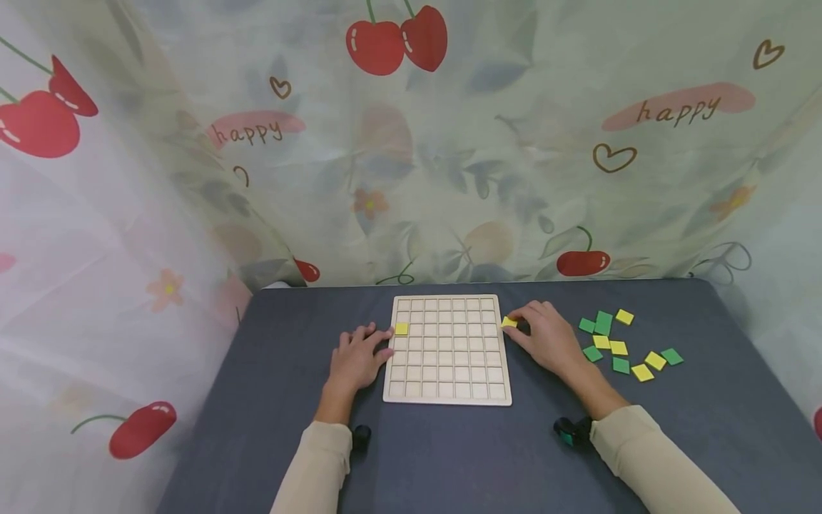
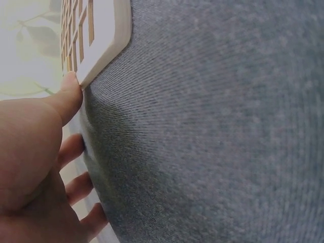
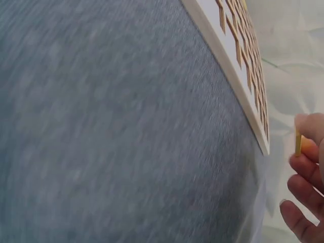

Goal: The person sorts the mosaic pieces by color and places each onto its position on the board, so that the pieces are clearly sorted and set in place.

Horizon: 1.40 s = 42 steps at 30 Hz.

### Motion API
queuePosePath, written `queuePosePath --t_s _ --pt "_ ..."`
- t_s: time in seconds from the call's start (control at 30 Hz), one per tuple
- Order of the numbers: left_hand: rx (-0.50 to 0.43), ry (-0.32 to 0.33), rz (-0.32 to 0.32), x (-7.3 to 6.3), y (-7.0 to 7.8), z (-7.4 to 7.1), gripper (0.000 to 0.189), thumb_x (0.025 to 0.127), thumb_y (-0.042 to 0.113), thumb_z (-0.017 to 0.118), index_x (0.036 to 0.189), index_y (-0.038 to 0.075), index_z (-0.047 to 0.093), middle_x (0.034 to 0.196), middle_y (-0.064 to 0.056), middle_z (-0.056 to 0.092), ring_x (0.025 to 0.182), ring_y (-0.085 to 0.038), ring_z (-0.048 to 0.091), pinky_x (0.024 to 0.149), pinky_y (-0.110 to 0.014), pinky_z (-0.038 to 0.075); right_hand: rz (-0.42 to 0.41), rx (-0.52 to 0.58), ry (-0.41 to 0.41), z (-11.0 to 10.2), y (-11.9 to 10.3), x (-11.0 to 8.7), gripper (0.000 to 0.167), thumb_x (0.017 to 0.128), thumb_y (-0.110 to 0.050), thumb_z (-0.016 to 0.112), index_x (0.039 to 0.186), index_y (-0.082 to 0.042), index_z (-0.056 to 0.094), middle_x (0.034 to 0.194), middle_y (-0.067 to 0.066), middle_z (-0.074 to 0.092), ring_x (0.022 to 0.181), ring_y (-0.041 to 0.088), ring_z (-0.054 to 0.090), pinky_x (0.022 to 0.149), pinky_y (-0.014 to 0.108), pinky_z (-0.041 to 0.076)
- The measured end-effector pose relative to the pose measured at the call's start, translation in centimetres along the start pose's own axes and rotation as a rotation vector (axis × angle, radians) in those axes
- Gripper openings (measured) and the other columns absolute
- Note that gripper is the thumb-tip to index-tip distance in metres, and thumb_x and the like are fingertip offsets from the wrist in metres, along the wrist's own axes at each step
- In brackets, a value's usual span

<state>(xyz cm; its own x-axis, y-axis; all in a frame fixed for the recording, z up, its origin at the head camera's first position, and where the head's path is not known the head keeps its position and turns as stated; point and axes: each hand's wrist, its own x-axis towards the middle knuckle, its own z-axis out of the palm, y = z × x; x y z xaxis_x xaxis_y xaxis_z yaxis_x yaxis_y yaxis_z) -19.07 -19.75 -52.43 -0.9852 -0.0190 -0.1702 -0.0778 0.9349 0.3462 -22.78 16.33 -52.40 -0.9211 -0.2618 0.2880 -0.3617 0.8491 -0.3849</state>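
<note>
A pale wooden grid board [image 1: 447, 404] lies flat on the dark table, and one yellow tile [image 1: 401, 328] sits in a cell at its left edge. My left hand [image 1: 357, 359] rests at the board's left side, with thumb and forefinger touching the edge. In the left wrist view the thumb [image 2: 70, 96] lies against the board's rim, the other fingers spread loosely. My right hand [image 1: 546, 337] pinches another yellow tile [image 1: 509, 322] between thumb and fingers, just beyond the board's right edge. The right wrist view shows that thin tile [image 3: 298, 142] edge-on, held above the table.
To the right of my right hand lie several loose green tiles [image 1: 603, 323] and yellow tiles [image 1: 642, 373] on the dark tabletop [image 1: 449, 464]. A printed curtain [image 1: 443, 178] with cherries hangs behind the table's far edge and along the left side.
</note>
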Motion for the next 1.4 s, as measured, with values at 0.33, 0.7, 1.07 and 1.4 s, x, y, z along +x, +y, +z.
queuePosePath --t_s 0.33,0.7,1.07,1.4 --pt "0.004 -0.004 -0.002 0.0 0.1 -0.1 0.051 0.100 0.048 0.060 0.150 0.036 0.052 0.165 -0.006 0.037 0.144 -0.040 0.035 0.112 -0.065 0.036 -0.032 0.017 -0.022 0.7 -1.8 1.1 0.031 0.089 -0.033 0.081 0.109 -0.010 0.075 0.102 0.007 0.069 0.094 0.023 0.060 0.082 0.043 0.054" --pt "0.009 -0.005 -0.002 0.2 0.1 -0.2 0.050 0.101 0.048 0.059 0.149 0.036 0.052 0.164 -0.006 0.038 0.143 -0.040 0.036 0.110 -0.064 0.037 -0.077 0.037 -0.060 1.7 -3.4 2.5 0.029 0.090 -0.031 0.079 0.111 -0.011 0.075 0.100 0.003 0.069 0.092 0.020 0.060 0.080 0.039 0.052" --pt "0.016 -0.003 0.007 0.1 -0.1 -0.1 0.051 0.100 0.049 0.059 0.149 0.036 0.052 0.163 -0.007 0.039 0.142 -0.040 0.037 0.110 -0.064 0.038 -0.127 0.042 -0.097 3.1 -5.4 4.0 0.026 0.093 -0.033 0.076 0.110 -0.013 0.075 0.102 0.001 0.070 0.096 0.018 0.064 0.083 0.036 0.054" --pt "0.012 -0.004 -0.001 0.1 0.1 -0.2 0.051 0.101 0.049 0.059 0.149 0.036 0.052 0.163 -0.006 0.039 0.142 -0.040 0.037 0.111 -0.064 0.037 -0.126 0.056 -0.170 4.2 -7.4 5.7 0.028 0.096 -0.038 0.072 0.113 -0.016 0.073 0.107 0.000 0.068 0.100 0.019 0.063 0.088 0.038 0.053"
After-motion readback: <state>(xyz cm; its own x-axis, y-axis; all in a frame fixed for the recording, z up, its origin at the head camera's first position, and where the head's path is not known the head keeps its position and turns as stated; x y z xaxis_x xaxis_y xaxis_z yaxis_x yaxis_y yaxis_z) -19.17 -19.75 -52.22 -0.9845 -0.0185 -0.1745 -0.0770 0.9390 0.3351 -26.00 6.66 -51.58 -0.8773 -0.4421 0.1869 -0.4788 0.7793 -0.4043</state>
